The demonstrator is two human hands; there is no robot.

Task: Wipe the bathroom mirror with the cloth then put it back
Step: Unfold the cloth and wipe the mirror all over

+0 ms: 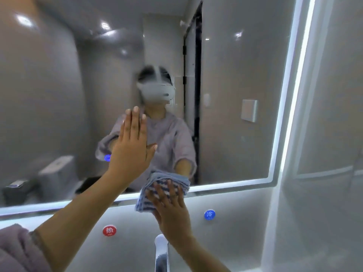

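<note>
Cloth (157, 195): folded, blue-and-white striped, flat against mirror (235, 75).

Mirror (235, 75) glass right of left hand (130, 146) clear; faucet (162, 252) rises below cloth (163, 189).

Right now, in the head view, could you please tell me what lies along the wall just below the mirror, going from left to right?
Round red hot-water sticker → right hand, pressing the blue-and-white striped cloth flat → round blue cold-water sticker.
</note>
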